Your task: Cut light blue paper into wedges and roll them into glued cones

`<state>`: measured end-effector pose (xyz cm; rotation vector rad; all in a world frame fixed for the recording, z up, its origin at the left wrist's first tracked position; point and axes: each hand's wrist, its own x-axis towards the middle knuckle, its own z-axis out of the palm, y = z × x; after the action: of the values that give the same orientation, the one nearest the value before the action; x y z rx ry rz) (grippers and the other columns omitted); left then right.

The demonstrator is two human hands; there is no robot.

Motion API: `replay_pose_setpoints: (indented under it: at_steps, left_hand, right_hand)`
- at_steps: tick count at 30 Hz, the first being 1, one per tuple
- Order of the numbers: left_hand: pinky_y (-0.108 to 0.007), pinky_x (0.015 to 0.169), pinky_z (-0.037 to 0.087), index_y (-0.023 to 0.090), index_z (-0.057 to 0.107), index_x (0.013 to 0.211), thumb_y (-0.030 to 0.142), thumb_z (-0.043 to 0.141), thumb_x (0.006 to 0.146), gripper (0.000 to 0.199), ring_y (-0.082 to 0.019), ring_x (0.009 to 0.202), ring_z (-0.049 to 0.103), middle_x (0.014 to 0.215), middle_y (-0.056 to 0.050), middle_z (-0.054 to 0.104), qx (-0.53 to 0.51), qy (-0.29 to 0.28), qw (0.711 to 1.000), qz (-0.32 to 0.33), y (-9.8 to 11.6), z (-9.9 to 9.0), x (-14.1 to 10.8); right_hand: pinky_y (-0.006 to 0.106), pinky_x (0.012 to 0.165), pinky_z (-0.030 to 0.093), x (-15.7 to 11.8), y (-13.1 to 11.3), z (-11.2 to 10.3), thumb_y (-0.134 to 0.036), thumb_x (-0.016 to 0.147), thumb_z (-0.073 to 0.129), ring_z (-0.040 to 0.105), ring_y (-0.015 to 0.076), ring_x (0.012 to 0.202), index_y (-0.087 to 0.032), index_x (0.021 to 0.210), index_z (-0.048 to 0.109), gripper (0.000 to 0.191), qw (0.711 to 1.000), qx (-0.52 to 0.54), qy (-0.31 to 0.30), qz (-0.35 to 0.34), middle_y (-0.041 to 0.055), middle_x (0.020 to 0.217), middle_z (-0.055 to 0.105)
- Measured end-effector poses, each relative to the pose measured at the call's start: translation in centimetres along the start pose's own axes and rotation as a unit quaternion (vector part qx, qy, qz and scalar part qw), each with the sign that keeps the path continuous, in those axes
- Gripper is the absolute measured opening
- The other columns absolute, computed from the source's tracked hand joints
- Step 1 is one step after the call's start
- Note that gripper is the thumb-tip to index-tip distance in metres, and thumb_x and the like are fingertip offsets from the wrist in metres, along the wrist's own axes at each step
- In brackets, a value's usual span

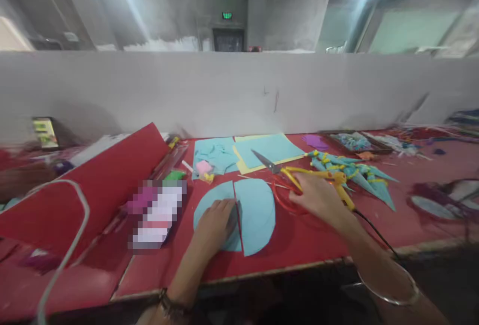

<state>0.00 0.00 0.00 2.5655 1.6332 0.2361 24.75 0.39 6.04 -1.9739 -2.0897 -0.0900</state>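
Okay, head view: the left hand (216, 224) lies palm-down on the left light-blue half-disc (219, 191), fingers laid out, not clenched on anything. The right half-disc (259, 218) is just right of those fingertips across a narrow gap, its long straight edge running away from the body. The right hand (318, 195) has its fingers curled round the handles of the yellow-handled scissors (276, 168), blades angled far-left, beyond that half-disc. Left hand's definitely the nearer one to both halves.
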Motion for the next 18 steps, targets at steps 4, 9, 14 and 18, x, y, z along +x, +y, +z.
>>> replay_pose_setpoints:
  at_steps: [4,9,14,18]
  left_hand:
    - [-0.04,0.093,0.039,0.016,0.044,0.125,0.02,0.041,0.084,0.042,-0.024,0.114,0.045,0.126,-0.01,0.051,-0.011,0.008,1.0,0.005,0.0,-0.1,-0.2]
    - [-0.039,0.093,0.039,0.019,0.045,0.125,0.022,0.044,0.083,0.042,-0.024,0.113,0.044,0.126,-0.008,0.05,-0.004,-0.009,1.0,-0.012,0.6,-0.4,-0.3]
    - [-0.041,0.093,0.039,0.021,0.046,0.125,0.027,0.045,0.083,0.042,-0.025,0.114,0.042,0.129,-0.007,0.047,0.007,-0.008,1.0,-0.014,1.1,-0.5,-0.6]
    - [-0.041,0.091,0.04,0.02,0.045,0.125,0.028,0.046,0.083,0.043,-0.025,0.113,0.043,0.129,-0.008,0.048,0.027,-0.014,0.999,-0.016,1.2,-0.6,-0.4]
  right_hand:
    - [0.027,0.062,0.035,3.9,-1.3,-0.8,-0.03,0.074,0.048,0.059,0.0206,0.081,-0.018,0.09,0.058,0.023,1.0,0.005,0.015,-0.009,0.0074,0.089,0.065]
    - [0.025,0.058,0.037,9.4,-3.7,1.7,-0.027,0.074,0.05,0.061,0.02,0.077,-0.017,0.093,0.06,0.023,0.999,0.006,-0.031,-0.016,0.0077,0.085,0.066]
    - [0.024,0.065,0.04,13.4,-5.8,5.2,-0.022,0.076,0.053,0.061,0.0206,0.085,-0.015,0.098,0.06,0.024,0.998,0.004,-0.055,-0.028,0.0125,0.092,0.065]
    - [0.027,0.074,0.04,14.4,-6.7,6.9,-0.018,0.081,0.05,0.059,0.0227,0.095,-0.012,0.103,0.058,0.025,0.997,0.005,-0.066,-0.052,0.0174,0.103,0.062]
